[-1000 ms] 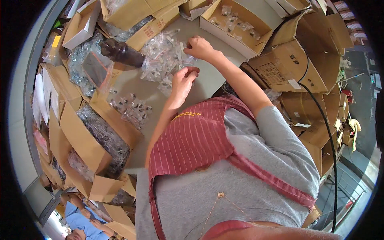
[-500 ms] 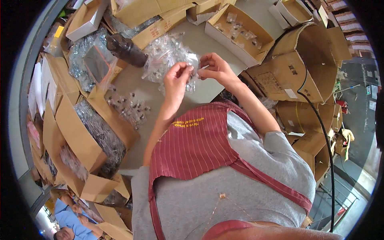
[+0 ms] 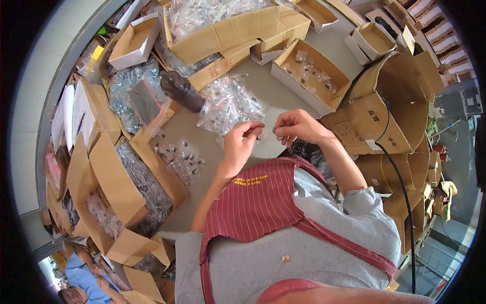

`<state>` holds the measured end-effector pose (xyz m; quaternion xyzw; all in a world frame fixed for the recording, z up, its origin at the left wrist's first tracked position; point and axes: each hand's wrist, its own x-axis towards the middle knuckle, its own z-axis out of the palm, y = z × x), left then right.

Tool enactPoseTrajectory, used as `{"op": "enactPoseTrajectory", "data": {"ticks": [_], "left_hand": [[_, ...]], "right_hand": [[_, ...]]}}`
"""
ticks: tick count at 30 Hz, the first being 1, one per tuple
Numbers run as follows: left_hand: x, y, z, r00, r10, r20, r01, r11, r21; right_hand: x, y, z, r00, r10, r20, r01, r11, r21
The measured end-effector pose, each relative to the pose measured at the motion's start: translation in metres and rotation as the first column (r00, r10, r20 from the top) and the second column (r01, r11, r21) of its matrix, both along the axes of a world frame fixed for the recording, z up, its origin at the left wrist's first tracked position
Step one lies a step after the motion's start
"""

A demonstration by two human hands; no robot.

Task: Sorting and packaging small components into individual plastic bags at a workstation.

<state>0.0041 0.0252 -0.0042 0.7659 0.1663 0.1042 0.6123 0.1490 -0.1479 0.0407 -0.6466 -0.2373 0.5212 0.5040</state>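
Observation:
My left hand is closed in a pinch at the near edge of a pile of small clear plastic bags. A small dark bit shows at its fingertips, too small to name. Just to its right, my right hand also pinches, thumb against fingers. Something thin and clear seems to be at its fingertips, but I cannot make out what. The two hands are a short gap apart over the grey table. Small parts show inside the piled bags.
A dark bottle lies left of the pile. Small bagged parts are scattered nearer left. A shallow box with a few bags stands far right, beside a large open carton. Cartons of clear bags line the left. Another person is at lower left.
The view has shifted, so the table and boxes sit lower and further right. My hands have drawn slightly apart, and the right hand's fingers have curled inward.

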Motion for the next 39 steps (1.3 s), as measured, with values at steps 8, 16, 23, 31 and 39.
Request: {"op": "enactPoseTrajectory", "data": {"ticks": [8, 16, 23, 31, 39], "left_hand": [[-0.005, -0.002, 0.047, 0.908, -0.286, -0.305, 0.222, 0.948, -0.230], [-0.021, -0.001, 0.032, 0.960, -0.272, -0.072, 0.195, 0.827, -0.527], [-0.027, -0.019, 0.031, 0.999, -0.011, 0.039, 0.021, 0.962, -0.274], [-0.014, -0.016, 0.028, 0.975, 0.220, -0.002, -0.218, 0.968, 0.126], [-0.023, -0.011, 0.029, 0.963, 0.148, 0.226, -0.157, 0.987, 0.021]], "right_hand": [[-0.030, 0.012, -0.004, 0.919, 0.107, 0.380, -0.136, 0.989, 0.050], [-0.039, 0.012, 0.010, 0.980, 0.031, -0.195, -0.008, 0.993, 0.116], [-0.053, 0.017, 0.004, 0.963, -0.184, 0.194, 0.145, 0.969, 0.199], [-0.042, 0.041, 0.023, 0.147, -0.323, 0.935, -0.176, 0.922, 0.346], [-0.035, 0.033, 0.006, 0.651, -0.131, 0.748, -0.032, 0.979, 0.200]]}}
